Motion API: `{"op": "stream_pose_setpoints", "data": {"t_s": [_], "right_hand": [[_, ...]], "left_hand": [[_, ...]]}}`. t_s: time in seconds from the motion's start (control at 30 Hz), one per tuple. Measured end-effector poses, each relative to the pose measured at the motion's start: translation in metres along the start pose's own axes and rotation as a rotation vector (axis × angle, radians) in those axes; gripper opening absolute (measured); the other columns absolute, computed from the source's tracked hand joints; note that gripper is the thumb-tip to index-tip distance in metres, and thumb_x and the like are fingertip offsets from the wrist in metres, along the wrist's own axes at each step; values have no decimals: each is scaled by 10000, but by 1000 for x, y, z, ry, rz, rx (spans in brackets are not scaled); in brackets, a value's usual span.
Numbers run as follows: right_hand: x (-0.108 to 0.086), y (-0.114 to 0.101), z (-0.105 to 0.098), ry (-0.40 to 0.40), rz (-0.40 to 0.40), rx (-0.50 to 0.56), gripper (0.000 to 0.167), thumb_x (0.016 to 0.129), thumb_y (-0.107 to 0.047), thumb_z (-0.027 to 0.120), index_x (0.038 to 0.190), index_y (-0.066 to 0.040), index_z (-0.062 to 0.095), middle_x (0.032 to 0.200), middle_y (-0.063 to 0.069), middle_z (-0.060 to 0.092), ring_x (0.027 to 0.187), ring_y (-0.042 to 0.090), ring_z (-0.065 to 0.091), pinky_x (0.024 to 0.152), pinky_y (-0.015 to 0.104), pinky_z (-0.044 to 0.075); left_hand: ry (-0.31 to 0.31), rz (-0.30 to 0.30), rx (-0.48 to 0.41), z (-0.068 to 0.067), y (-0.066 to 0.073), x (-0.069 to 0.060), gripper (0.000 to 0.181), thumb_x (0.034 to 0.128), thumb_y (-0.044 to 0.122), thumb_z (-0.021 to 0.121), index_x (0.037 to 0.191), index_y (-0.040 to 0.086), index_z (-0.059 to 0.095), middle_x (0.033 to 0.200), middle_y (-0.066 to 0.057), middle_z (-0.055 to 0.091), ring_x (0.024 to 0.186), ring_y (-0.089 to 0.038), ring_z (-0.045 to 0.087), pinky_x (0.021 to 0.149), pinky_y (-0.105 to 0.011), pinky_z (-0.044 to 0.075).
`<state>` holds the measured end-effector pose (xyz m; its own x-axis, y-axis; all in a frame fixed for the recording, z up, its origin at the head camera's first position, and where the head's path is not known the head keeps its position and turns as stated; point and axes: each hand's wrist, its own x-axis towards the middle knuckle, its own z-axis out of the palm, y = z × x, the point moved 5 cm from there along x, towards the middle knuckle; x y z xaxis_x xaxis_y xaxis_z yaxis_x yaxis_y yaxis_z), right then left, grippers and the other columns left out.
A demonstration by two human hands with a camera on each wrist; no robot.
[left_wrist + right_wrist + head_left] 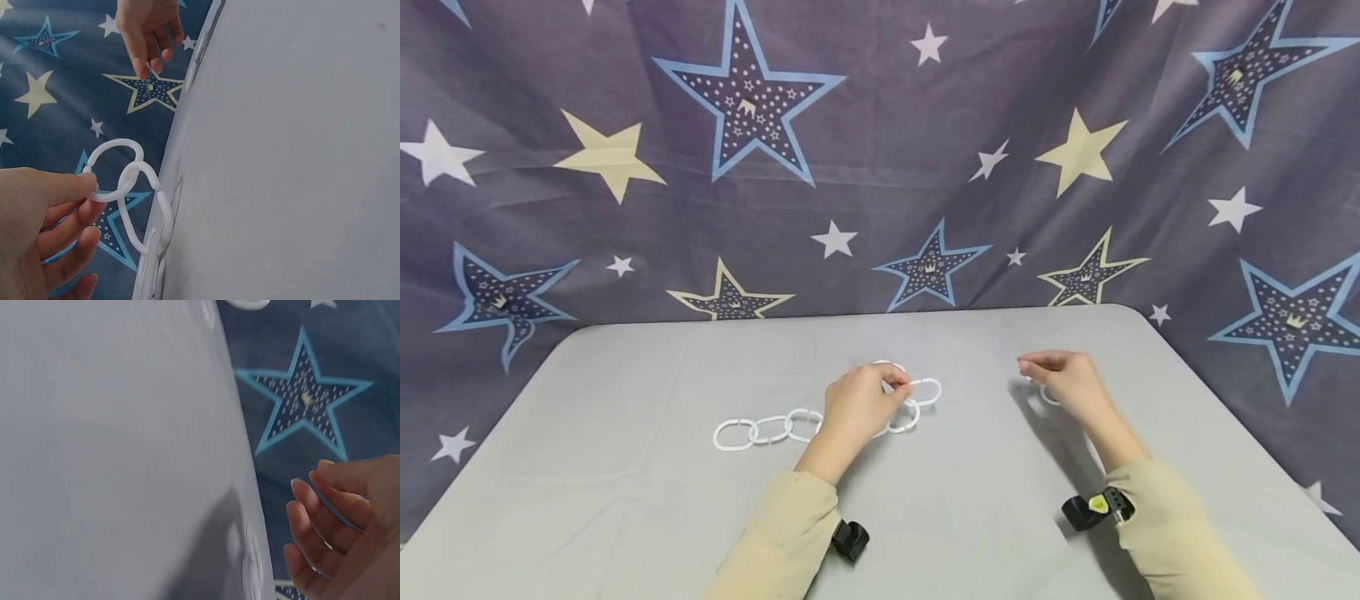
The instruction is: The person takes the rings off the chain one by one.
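White link (115,143) pinched between thumb and finger of left hand (859,408), raised above grey tabletop (625,500), interlocked with chain (788,427) laid leftward. Right hand (1067,383) held well apart, fingers loosely curled, nothing gripped; second link (1049,402) partly hidden beneath.

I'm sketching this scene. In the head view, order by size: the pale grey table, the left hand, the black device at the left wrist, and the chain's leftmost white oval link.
1. Pale grey table
2. Left hand
3. Leftmost white oval link and black left-wrist device: too alike to rank
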<state>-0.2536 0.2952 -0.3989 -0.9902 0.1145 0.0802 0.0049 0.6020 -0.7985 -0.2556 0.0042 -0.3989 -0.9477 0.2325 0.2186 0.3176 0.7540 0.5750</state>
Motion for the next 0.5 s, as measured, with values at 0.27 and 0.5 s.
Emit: {"op": "stream_pose_setpoints", "data": {"t_s": [0.27,0.5], "right_hand": [[-19,-22,26,-110,40,217,379,966,-220,659,1211,70,651,986,92,745,795,94,675,717,287,554],[-27,-39,45,-154,18,303,354,951,-175,674,1190,85,654,979,109,743,787,99,672,682,267,546]], "left_hand": [[-14,-11,-11,1,0,-1,70,896,341,735,943,308,775,858,191,694,613,-41,529,618,-320,428],[-1,-18,-8,0,-1,0,69,894,355,734,937,319,774,849,196,687,616,-35,533,609,-313,427]]}}
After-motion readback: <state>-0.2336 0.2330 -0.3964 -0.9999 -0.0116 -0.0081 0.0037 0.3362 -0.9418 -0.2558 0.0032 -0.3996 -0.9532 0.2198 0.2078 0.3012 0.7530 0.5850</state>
